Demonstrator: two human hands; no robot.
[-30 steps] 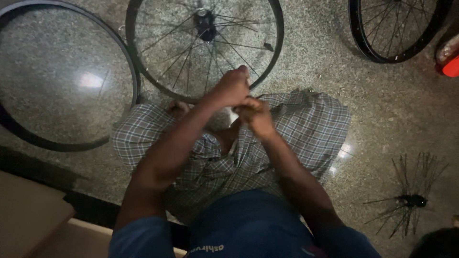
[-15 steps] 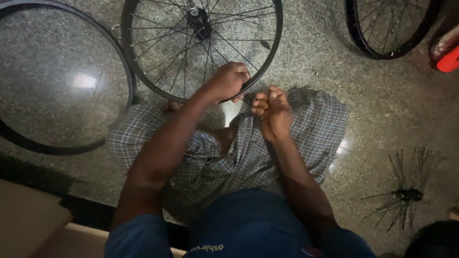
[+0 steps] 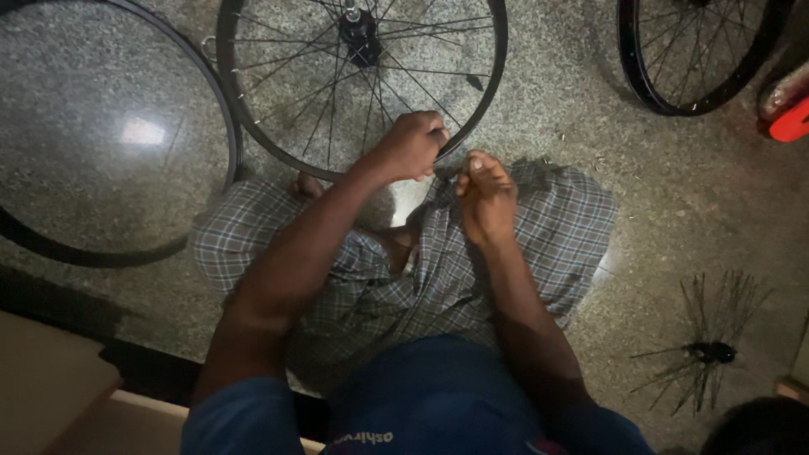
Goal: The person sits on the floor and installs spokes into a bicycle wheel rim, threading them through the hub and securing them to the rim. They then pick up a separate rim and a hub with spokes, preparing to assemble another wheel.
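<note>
On the speckled stone floor in front of the seated person lies a spoked wheel [image 3: 362, 84], its dark rim nearest the knees; the left hand [image 3: 410, 145] is closed in a fist around that near edge of the rim, knuckles up; the right hand [image 3: 482, 195] sits just beside it, fingers curled and pinched together over the checked cloth [image 3: 539, 244] that covers the lap, though whatever it pinches is too small to make out; the wheel's hub [image 3: 361, 34] sits up near the top edge, spokes fanning out from it; to the left a bare rim [image 3: 221, 109] without spokes lies against the wheel; a second spoked wheel [image 3: 674, 93] rests well apart at top right, beside a red object [image 3: 788, 118] cut off by the frame; a loose hub with spokes [image 3: 708, 352] bristling out lies on the floor at the right; a pale box edge [image 3: 50, 379] fills the lower left corner.
</note>
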